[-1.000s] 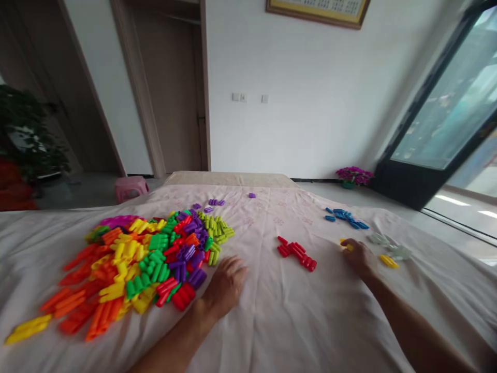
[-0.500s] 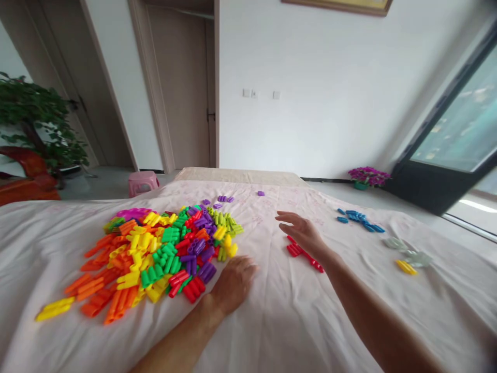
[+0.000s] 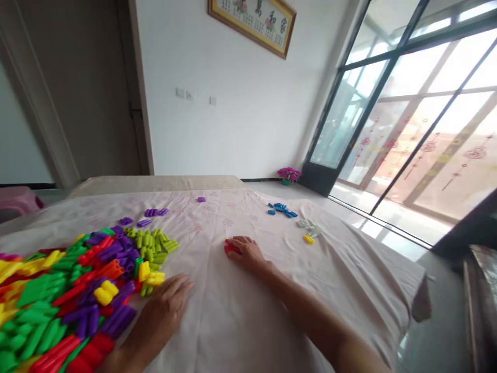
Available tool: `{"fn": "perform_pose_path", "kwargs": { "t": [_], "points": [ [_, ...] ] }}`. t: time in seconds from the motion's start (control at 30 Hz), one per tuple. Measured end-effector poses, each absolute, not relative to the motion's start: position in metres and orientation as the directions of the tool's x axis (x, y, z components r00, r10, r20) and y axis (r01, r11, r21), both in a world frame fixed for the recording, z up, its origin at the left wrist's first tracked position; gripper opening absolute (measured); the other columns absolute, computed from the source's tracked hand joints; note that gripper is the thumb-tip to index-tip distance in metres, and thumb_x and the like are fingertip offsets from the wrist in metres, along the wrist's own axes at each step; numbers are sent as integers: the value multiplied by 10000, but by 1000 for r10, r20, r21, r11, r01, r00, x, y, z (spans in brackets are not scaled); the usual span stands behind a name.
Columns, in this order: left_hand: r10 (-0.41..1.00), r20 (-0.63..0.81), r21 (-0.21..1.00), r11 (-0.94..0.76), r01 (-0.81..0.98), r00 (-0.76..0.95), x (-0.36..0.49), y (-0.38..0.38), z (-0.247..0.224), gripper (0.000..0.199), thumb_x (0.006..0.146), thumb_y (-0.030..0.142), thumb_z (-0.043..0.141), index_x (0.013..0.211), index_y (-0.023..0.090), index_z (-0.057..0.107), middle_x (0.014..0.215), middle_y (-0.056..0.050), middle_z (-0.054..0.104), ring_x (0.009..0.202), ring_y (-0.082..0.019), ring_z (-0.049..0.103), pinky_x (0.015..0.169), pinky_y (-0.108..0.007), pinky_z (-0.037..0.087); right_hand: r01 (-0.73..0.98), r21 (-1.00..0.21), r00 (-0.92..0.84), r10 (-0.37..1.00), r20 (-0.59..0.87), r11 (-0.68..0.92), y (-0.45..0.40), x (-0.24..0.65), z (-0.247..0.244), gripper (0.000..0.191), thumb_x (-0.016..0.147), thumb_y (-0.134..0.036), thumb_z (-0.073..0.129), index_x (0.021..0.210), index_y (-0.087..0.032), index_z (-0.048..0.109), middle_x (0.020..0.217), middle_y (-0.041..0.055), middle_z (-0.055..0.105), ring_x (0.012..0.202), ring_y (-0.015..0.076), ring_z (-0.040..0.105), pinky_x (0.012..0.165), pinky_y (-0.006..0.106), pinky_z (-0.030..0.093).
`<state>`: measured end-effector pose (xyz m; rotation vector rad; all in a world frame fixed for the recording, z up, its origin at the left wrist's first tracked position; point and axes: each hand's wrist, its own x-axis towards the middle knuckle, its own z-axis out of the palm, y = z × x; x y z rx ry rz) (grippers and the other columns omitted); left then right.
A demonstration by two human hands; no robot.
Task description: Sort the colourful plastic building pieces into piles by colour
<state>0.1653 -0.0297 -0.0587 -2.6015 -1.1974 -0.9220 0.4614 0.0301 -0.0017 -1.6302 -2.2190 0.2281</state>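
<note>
1. Across the cloth-covered desk [image 3: 229, 326], view swung toward the glass doors [image 3: 407, 129] compared with half a second ago; more panes and the gilt-framed picture [image 3: 252, 26] now show, while the potted tree has left the view.
2. Right hand [image 3: 245, 253]: one second ago at a yellow piece near the clear pieces [image 3: 305, 224]; half a second ago raised above the red pieces [image 3: 232, 248]; now down on them, fingers curved over. Part of the red shows beneath and beside the fingers. Gripped or merely covered: cannot tell.
3. Left hand [image 3: 165, 305]: palm down on the cloth, beside the pile as in both earlier frames, fingers loosely extended and close together.
4. Yellow pieces [image 3: 155, 278] lie at the pile's near right edge against the lime-green pieces [image 3: 153, 242]; they were absent there one second ago. One yellow block [image 3: 106, 292] now sits on the purple pieces [image 3: 121, 321], a spot without yellow half a second ago.
5. Blue pieces [image 3: 282, 208] and a lone yellow piece [image 3: 309, 239], touching or just beside the clear ones, appear unchanged on the far right.
6. Materials: pieces look like smooth, glossy plastic, mostly ribbed blocks of joined tubes; clear ones translucent, outlines indistinct. Cloth pale pink, softly creased, faint floral print. Picture frame gold-coloured, rectangular.
</note>
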Motion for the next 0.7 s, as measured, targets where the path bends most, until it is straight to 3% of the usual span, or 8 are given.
{"fn": "perform_pose_path", "kwargs": {
  "t": [0.13, 0.23, 0.3, 0.37, 0.43, 0.53, 0.6, 0.7],
  "points": [
    [596, 610, 77, -701, 709, 523, 164, -26, -66, 338, 869, 128, 481, 1129, 230, 673, 1156, -66, 684, 1090, -194, 629, 944, -333, 545, 863, -367, -272, 932, 241, 347, 43, 446, -2, 354, 840, -482, 599, 1168, -367, 666, 1224, 3, 634, 1125, 226, 513, 993, 384, 320],
    [523, 624, 41, -764, 643, 581, 167, -27, -63, 387, 844, 82, 473, 1122, 258, 677, 1148, -36, 695, 1085, -170, 637, 953, -287, 534, 874, -426, -137, 960, 242, 232, 52, 424, -3, 335, 812, -485, 619, 1089, -316, 704, 1175, 39, 650, 1118, 256, 501, 981, 416, 320],
    [456, 617, -1, -815, 580, 642, 169, -29, -59, 435, 821, 57, 467, 1141, 272, 669, 1158, -14, 696, 1080, -150, 642, 957, -248, 523, 830, -532, -65, 977, 201, 164, 55, 400, -3, 318, 834, -466, 585, 1072, -296, 709, 1182, 46, 650, 1141, 268, 491, 988, 430, 322],
    [392, 603, -50, -851, 523, 695, 171, -30, -55, 440, 818, 67, 483, 1162, 278, 660, 1169, -1, 697, 1068, -140, 649, 945, -214, 519, 675, -721, -102, 988, 119, 156, 55, 372, -2, 339, 865, -464, 536, 1093, -277, 703, 1165, 37, 665, 1117, 254, 525, 974, 408, 360],
    [337, 584, -103, -872, 479, 739, 174, -30, -52, 417, 835, 121, 522, 1199, 284, 645, 1196, 7, 688, 1076, -140, 648, 937, -198, 515, 383, -902, -261, 960, 99, 197, 54, 349, 0, 403, 887, -490, 502, 1177, -265, 668, 1181, 21, 665, 1092, 227, 566, 944, 359, 412],
    [279, 563, -196, -869, 454, 778, 179, -26, -50, 419, 852, 252, 581, 1264, 324, 606, 1267, 28, 652, 1148, -168, 613, 992, -253, 490, 59, -963, -351, 909, 226, 262, 57, 346, 3, 451, 877, -511, 526, 1232, -255, 635, 1248, 13, 636, 1116, 212, 580, 930, 323, 447],
    [298, 567, -236, -834, 498, 768, 181, -20, -50, 414, 854, 324, 591, 1267, 354, 600, 1283, 35, 642, 1185, -201, 588, 1080, -352, 419, 150, -943, -229, 939, 257, 295, 62, 377, 7, 397, 854, -445, 576, 1188, -247, 658, 1227, 28, 644, 1095, 213, 591, 918, 329, 460],
    [424, 573, -227, -740, 633, 702, 178, -7, -52, 406, 860, 330, 574, 1263, 359, 606, 1275, 7, 648, 1222, -252, 555, 1162, -504, 246, 588, -778, 56, 949, 310, 219, 66, 465, 13, 350, 819, -264, 599, 1160, -227, 670, 1223, 60, 631, 1115, 211, 567, 970, 338, 426]
  ]
}}
